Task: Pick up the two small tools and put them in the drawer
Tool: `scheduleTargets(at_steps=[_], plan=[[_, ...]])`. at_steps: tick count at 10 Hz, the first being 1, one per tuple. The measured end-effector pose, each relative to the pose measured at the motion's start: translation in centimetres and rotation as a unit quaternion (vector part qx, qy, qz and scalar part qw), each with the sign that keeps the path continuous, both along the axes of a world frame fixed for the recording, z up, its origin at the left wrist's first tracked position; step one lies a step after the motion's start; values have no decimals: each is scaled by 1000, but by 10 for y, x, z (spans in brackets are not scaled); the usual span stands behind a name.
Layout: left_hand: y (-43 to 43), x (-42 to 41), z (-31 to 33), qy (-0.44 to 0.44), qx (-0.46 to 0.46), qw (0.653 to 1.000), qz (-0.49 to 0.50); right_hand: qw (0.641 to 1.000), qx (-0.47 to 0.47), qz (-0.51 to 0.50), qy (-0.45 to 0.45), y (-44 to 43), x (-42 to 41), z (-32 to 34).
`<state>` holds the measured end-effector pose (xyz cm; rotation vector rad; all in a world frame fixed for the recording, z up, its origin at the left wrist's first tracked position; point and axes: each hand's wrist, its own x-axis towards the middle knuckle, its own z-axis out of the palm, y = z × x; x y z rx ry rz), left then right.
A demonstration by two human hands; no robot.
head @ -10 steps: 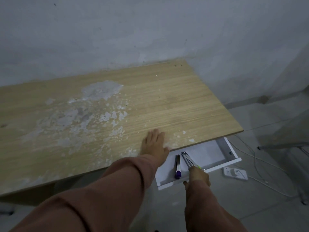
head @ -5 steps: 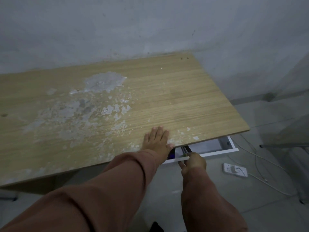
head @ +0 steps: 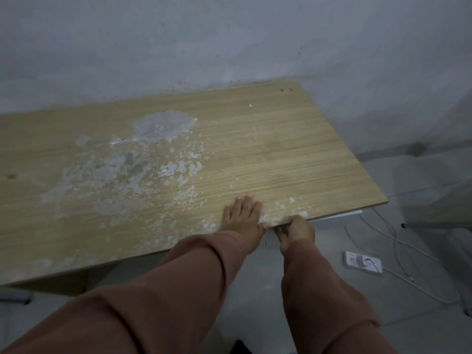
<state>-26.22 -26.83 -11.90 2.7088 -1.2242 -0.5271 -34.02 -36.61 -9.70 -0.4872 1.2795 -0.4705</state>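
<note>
A: Describe the position of each hand.

B: My left hand [head: 244, 217] lies palm-down on the table [head: 281, 154], at about 5 o'clock on the tabletop, just inside the near edge. Its fingers [head: 242, 204] are extended and flat on the wood, grasping nothing. My right hand [head: 296, 229] is immediately at its 3 o'clock, at the table's near edge, the knuckles pressed up under the lip. Its fingers curl inward beneath the edge; whether they hold anything there I cannot tell, since the tabletop hides them.

A: Where is the drawer?

B: The drawer [head: 342, 215] sits beneath the tabletop toward 4 o'clock. Only a thin white strip of its front shows below the edge, running from my right hand toward the table's right corner. It appears pushed in nearly all the way.

A: And the two small tools?

B: Neither is visible. The tabletop carries only patches of flaked grey-white residue [head: 143, 162], centred toward 10 o'clock of my left hand.

A: What else appears in the field?

B: Both forearms wear rust-brown sleeves [head: 194, 272]. On the floor at 3 o'clock of my right hand lies a white power strip [head: 362, 261] with a plug inserted, and pale cables [head: 398, 246] trail past it.
</note>
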Motion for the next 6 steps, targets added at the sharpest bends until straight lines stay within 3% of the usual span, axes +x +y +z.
scheduleTargets(at_steps=[2, 4, 5, 6], plan=[[0, 1, 1, 7, 7, 1000, -3, 999, -20, 19, 43, 0, 5, 4], [0, 3, 0, 13, 3, 1000, -2, 999, -29, 9, 23, 6, 3, 6], [3, 8, 6, 34, 5, 999, -16, 987, -78, 47, 133, 12, 6, 12], [9, 18, 17, 42, 0, 999, 10, 937, -210, 97, 262, 19, 13, 27]])
